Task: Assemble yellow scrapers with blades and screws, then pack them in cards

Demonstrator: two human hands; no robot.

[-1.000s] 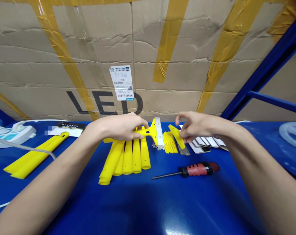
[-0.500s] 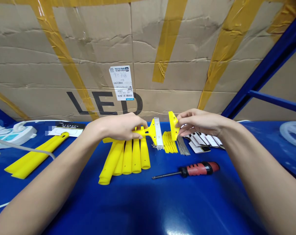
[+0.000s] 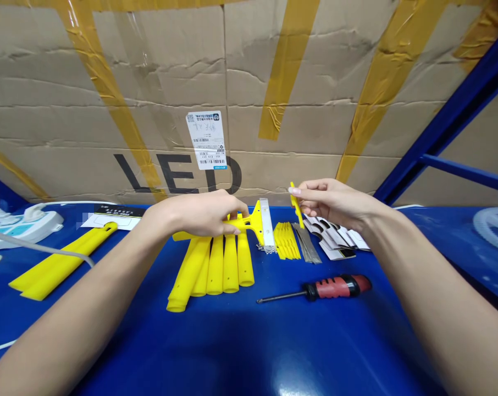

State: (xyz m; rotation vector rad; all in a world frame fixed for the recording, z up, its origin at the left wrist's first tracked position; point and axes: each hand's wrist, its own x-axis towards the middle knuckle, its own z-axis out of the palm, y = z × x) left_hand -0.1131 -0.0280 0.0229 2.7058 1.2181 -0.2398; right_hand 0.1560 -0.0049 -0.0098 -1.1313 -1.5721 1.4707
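Note:
My left hand (image 3: 210, 213) is wrapped round the handle of a yellow scraper (image 3: 255, 221), whose flat head carries a pale metal blade (image 3: 267, 225) and points right. Between the thumb and fingers of my right hand (image 3: 329, 202) is a yellow plastic plate (image 3: 297, 205), seen nearly edge-on and apart from the scraper. Below the hands lie several yellow plates (image 3: 287, 242) in an overlapping row, with thin grey metal blades (image 3: 308, 243) beside them. Small screws (image 3: 266, 249) lie under the scraper head. Several yellow tubular handles (image 3: 214, 267) fan out below my left hand.
A red and black screwdriver (image 3: 335, 286) lies in front on the blue table (image 3: 241, 352). Printed cards (image 3: 335, 238) are at right. More yellow handles (image 3: 63, 261), a cable and a power strip (image 3: 26, 226) are at left. A large cardboard box (image 3: 162, 110) stands behind.
My right hand has turned the yellow plate from showing its face to nearly edge-on, raising it slightly. The left hand and scraper have stayed almost still.

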